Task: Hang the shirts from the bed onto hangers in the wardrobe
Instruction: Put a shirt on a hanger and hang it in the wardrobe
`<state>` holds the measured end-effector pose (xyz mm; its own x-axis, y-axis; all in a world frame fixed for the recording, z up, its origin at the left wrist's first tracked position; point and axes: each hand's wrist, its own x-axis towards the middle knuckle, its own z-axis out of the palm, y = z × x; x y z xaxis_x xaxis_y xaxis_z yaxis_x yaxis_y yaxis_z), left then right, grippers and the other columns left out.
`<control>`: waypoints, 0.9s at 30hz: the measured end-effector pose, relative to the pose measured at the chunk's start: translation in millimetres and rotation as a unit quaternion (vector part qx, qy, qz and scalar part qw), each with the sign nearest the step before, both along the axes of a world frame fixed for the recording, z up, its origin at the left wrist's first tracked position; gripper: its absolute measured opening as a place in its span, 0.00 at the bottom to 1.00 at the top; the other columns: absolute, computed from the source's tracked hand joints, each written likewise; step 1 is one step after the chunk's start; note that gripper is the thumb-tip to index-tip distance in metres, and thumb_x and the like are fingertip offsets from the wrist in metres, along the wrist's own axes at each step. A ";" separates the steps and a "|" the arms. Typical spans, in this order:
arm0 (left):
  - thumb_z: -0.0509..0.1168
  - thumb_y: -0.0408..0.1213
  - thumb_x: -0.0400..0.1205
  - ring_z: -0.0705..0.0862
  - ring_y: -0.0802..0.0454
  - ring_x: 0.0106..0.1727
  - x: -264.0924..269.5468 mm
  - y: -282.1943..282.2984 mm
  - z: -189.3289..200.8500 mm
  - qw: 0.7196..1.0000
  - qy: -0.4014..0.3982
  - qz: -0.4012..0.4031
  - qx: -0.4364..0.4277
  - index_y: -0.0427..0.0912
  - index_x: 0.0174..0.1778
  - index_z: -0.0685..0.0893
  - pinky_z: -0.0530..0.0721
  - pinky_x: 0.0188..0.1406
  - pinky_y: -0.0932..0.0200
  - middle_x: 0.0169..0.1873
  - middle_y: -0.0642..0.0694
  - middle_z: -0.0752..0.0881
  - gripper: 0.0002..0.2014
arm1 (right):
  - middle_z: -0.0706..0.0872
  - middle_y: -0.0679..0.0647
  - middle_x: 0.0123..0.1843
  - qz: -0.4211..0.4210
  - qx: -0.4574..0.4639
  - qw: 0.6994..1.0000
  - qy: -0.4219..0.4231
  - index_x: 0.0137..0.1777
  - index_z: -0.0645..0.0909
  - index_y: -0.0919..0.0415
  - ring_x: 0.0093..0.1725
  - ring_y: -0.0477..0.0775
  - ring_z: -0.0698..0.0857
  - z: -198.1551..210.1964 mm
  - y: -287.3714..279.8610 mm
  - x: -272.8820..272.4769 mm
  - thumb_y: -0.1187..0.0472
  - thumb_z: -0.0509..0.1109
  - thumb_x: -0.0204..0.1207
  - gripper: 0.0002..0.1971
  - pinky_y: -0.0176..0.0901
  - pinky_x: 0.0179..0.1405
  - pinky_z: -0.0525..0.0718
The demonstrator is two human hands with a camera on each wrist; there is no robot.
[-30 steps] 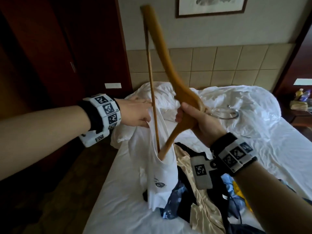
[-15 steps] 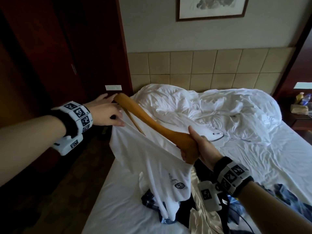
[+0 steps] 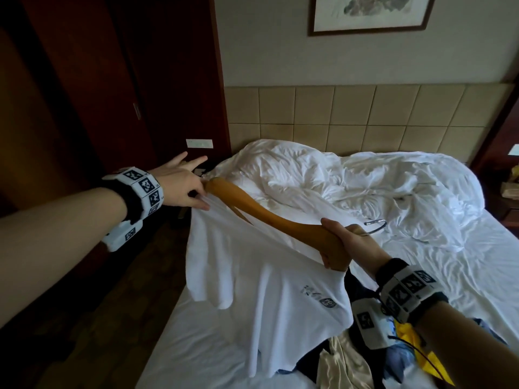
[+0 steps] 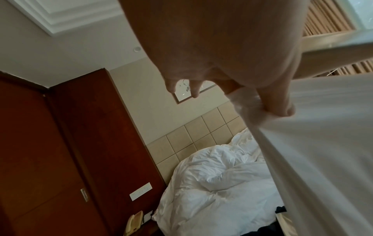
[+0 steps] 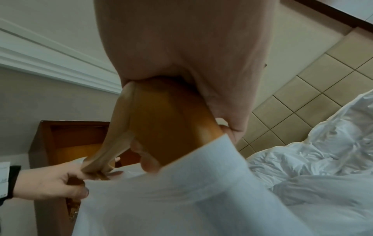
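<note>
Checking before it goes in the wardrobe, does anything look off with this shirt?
Yes. The white shirt is only half on the wooden hanger: the hanger's far arm lies bare outside the fabric, where the left hand pinches the shirt.

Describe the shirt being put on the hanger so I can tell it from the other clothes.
Start at the white bed and look to its near left edge, where the clothes pile lies. The shirt is held above it, draped on the wooden hanger between both hands. It alone is plain white with a small dark chest logo.
</note>
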<state>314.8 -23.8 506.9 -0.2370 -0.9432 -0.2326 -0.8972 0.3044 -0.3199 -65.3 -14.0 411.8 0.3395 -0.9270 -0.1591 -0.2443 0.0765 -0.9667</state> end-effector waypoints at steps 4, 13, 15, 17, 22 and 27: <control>0.55 0.71 0.78 0.28 0.55 0.84 3.1 -6.8 -1.3 1.000 -0.002 0.006 0.002 0.68 0.49 0.84 0.30 0.83 0.39 0.83 0.56 0.65 0.19 | 0.85 0.77 0.35 0.021 0.023 0.999 0.014 0.42 0.86 0.81 0.33 0.65 0.83 11.1 -7.5 -4.2 0.39 0.64 0.80 0.37 0.53 0.46 0.83; 0.56 0.71 0.79 0.24 0.59 0.82 5.4 -16.9 -19.4 0.998 0.006 -0.060 -0.010 0.64 0.60 0.87 0.31 0.83 0.37 0.78 0.73 0.58 0.24 | 0.83 0.70 0.34 0.007 0.076 0.997 -0.013 0.47 0.89 0.75 0.31 0.63 0.81 13.4 -12.7 -19.6 0.41 0.69 0.76 0.31 0.52 0.38 0.84; 0.59 0.66 0.81 0.24 0.63 0.80 3.1 -16.1 -19.9 0.998 0.013 -0.062 -0.007 0.61 0.62 0.87 0.28 0.82 0.42 0.75 0.73 0.64 0.22 | 0.84 0.70 0.34 -0.002 0.068 0.998 -0.004 0.48 0.89 0.75 0.31 0.64 0.82 16.5 -15.6 -20.5 0.41 0.69 0.76 0.31 0.53 0.39 0.84; 0.59 0.65 0.82 0.25 0.64 0.79 1.4 -16.7 -18.8 0.998 0.022 -0.064 -0.012 0.61 0.61 0.88 0.28 0.82 0.42 0.76 0.71 0.67 0.20 | 0.85 0.70 0.33 -0.008 0.061 0.998 0.005 0.48 0.89 0.76 0.30 0.63 0.82 21.4 -18.3 -21.5 0.42 0.68 0.78 0.30 0.51 0.37 0.85; 0.60 0.67 0.80 0.25 0.52 0.83 -0.8 -16.7 -14.2 0.999 0.010 -0.029 -0.008 0.65 0.56 0.87 0.33 0.82 0.33 0.82 0.58 0.66 0.18 | 0.89 0.74 0.49 -0.008 0.050 0.999 0.009 0.45 0.91 0.72 0.33 0.63 0.82 30.2 -22.2 -19.0 0.44 0.68 0.79 0.27 0.53 0.37 0.85; 0.65 0.59 0.80 0.32 0.50 0.86 -11.5 -13.4 -12.8 1.000 0.006 0.007 -0.017 0.60 0.46 0.89 0.30 0.81 0.34 0.72 0.58 0.79 0.11 | 0.89 0.75 0.49 -0.005 0.032 0.999 0.028 0.44 0.91 0.70 0.34 0.65 0.83 33.7 -21.6 -14.7 0.41 0.68 0.78 0.28 0.53 0.39 0.85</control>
<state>303.3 -37.3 494.1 -0.2263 -0.9539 -0.1969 -0.9050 0.2807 -0.3197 -80.0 -35.7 445.5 0.3185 -0.9177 -0.2373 -0.2959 0.1416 -0.9447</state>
